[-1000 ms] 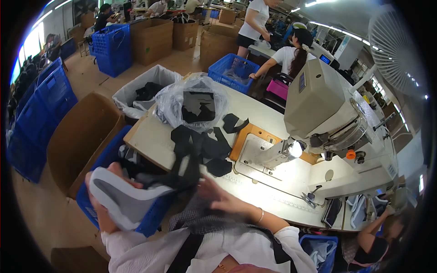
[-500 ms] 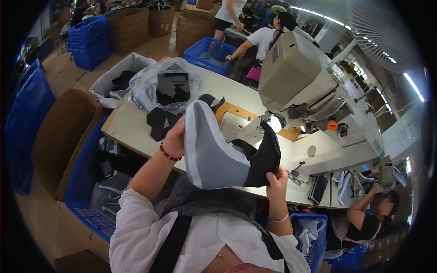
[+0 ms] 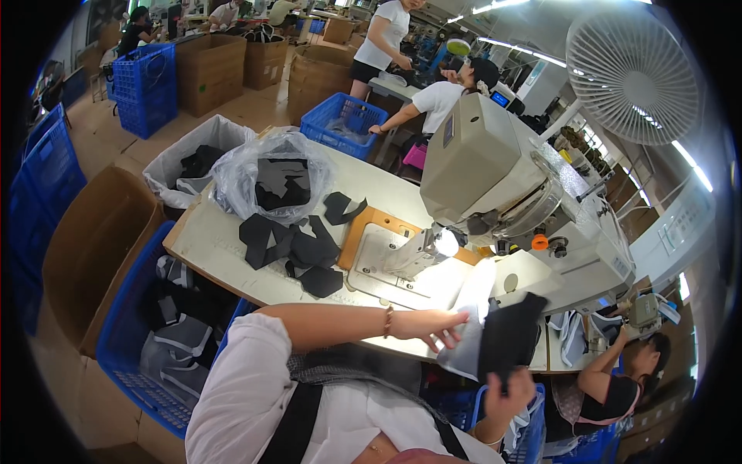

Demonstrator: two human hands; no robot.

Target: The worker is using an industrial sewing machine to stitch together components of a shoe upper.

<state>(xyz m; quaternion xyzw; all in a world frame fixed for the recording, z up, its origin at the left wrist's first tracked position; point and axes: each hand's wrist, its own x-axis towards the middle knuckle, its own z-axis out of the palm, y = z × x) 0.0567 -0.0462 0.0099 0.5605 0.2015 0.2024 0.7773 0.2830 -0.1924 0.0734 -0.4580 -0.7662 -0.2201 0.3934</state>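
A grey and black shoe upper (image 3: 508, 334) hangs off the table's front edge, right of the sewing machine's post. My right hand (image 3: 510, 396), somewhat blurred, grips its black part from below. My left hand (image 3: 433, 326) reaches across to the upper's pale grey side. Its fingers are stretched and apart, at or touching that side; no firm grip shows. The post-bed sewing machine (image 3: 479, 158) stands over the table, its lamp lit beside the post (image 3: 413, 257). Several black cut pieces (image 3: 313, 246) lie on the tabletop left of the post.
A clear plastic bag (image 3: 232, 182) of dark pieces sits on the table (image 3: 209, 241). Blue crate (image 3: 166, 390) with grey and black uppers stands at lower left, near a cardboard box (image 3: 104, 251). Co-workers are beyond the machine and at right (image 3: 618, 379). A fan (image 3: 640, 85) hangs at upper right.
The shoe upper has moved from in front of me to the right and turned. My left hand has swung right across the table front and loosened its fingers; the right hand went lower.
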